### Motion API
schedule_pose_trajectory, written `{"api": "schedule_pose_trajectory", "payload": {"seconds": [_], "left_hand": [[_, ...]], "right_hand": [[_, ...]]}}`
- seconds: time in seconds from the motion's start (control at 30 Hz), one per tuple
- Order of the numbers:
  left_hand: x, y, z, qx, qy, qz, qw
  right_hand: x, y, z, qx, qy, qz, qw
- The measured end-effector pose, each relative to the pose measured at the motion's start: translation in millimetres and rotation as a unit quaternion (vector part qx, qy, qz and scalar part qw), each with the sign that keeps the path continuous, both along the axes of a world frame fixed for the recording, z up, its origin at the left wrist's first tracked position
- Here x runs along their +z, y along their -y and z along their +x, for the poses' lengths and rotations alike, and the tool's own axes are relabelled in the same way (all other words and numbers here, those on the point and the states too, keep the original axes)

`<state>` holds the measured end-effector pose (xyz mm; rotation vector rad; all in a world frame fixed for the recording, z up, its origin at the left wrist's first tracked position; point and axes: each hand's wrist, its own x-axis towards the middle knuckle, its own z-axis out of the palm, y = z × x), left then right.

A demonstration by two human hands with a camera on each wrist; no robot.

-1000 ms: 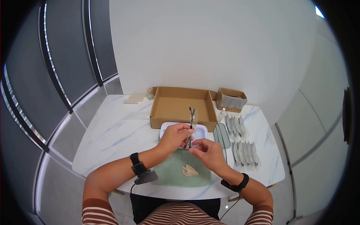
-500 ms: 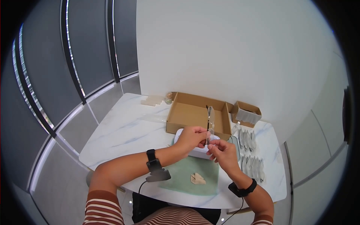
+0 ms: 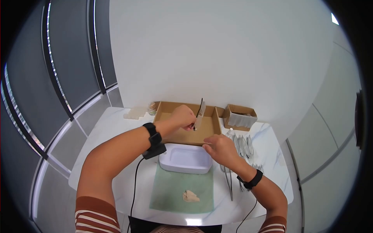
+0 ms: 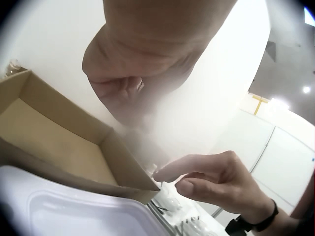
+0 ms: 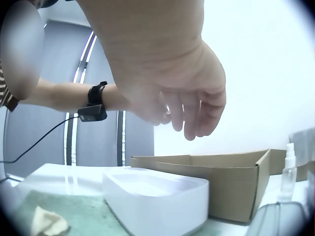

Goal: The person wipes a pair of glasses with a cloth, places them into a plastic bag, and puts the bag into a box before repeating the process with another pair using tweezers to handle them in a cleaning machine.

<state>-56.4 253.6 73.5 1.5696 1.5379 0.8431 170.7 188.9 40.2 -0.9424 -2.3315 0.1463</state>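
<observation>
My left hand (image 3: pixel 183 117) grips a pair of eyeglasses (image 3: pixel 200 113) with a dark temple, raised over the cardboard box (image 3: pixel 211 126). Its curled fingers hide part of the frame, and in the left wrist view the glasses are out of sight behind the hand. Lower and to the right, my right hand (image 3: pixel 221 150) hovers beside the right end of the white basin (image 3: pixel 185 169), fingers loosely bent and holding nothing. In the right wrist view its fingers (image 5: pixel 189 118) hang above the basin and box.
A green mat (image 3: pixel 165 194) with a crumpled beige cloth (image 3: pixel 190 196) lies in front of the basin. To the right are several clear-wrapped items (image 3: pixel 244 145) and a spray bottle (image 5: pixel 289 174). A small carton (image 3: pixel 241 118) and a jar (image 3: pixel 152 108) stand at the back.
Both hands were together at the glasses above the basin. The left hand has carried them forward over the cardboard box, and the right hand has let go and drawn apart.
</observation>
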Motion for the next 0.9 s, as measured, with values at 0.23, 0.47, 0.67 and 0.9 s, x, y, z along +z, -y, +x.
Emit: {"api": "schedule_pose_trajectory", "payload": {"seconds": [0.23,0.47,0.67,0.9], "left_hand": [[-51.1,-95.3,50.3,-0.04,-0.2,-0.09,0.975],[-89.5,-140.6,84.8,-0.058,-0.214,-0.139,0.965],[-96.8,-146.1,92.1,-0.092,-0.275,-0.105,0.951],[-121.6,-157.6,94.2,-0.053,-0.164,-0.128,0.977]], "right_hand": [[-9.8,-41.7,11.8,0.032,0.123,-0.022,0.992],[-5.5,-57.5,11.0,0.056,0.181,-0.081,0.979],[-8.7,-58.8,14.0,0.069,0.176,-0.08,0.979],[-12.1,-62.5,16.1,0.071,0.172,-0.07,0.98]]}}
